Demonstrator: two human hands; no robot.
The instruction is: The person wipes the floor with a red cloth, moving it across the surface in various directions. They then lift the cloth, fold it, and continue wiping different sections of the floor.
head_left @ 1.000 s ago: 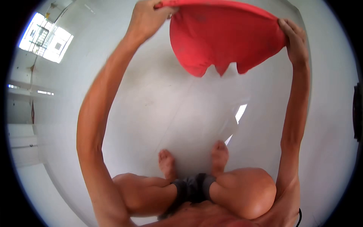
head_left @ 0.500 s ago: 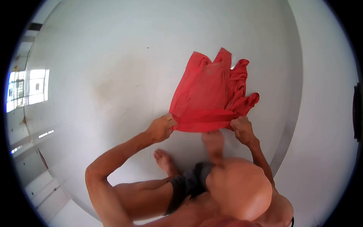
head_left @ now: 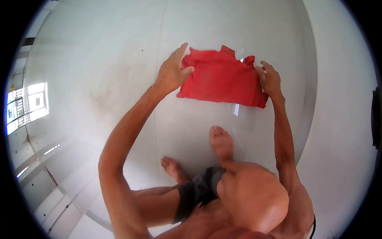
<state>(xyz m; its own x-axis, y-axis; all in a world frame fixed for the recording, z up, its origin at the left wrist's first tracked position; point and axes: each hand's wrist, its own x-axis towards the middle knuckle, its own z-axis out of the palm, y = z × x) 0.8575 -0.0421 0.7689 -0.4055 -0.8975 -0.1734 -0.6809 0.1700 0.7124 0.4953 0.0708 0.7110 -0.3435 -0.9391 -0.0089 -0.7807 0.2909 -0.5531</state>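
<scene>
A red cloth garment (head_left: 223, 77) lies folded over on the pale, glossy floor, with some crumpled parts sticking out along its far edge. At the garment's left edge is my left hand (head_left: 174, 71), its fingers stretched out and the thumb resting at the cloth. My right hand (head_left: 270, 79) is at the right edge, fingers apart and loosely bent, the thumb close to the cloth. Neither hand grips the fabric.
My bare feet (head_left: 221, 139) stand on the floor (head_left: 127, 87) nearer to me than the garment. A pale wall (head_left: 342, 119) rises on the right. Window light reflects at the far left.
The near edge of the garment has been folded away from me over the rest. Both hands have moved forward, let go of that edge and opened at the sides.
</scene>
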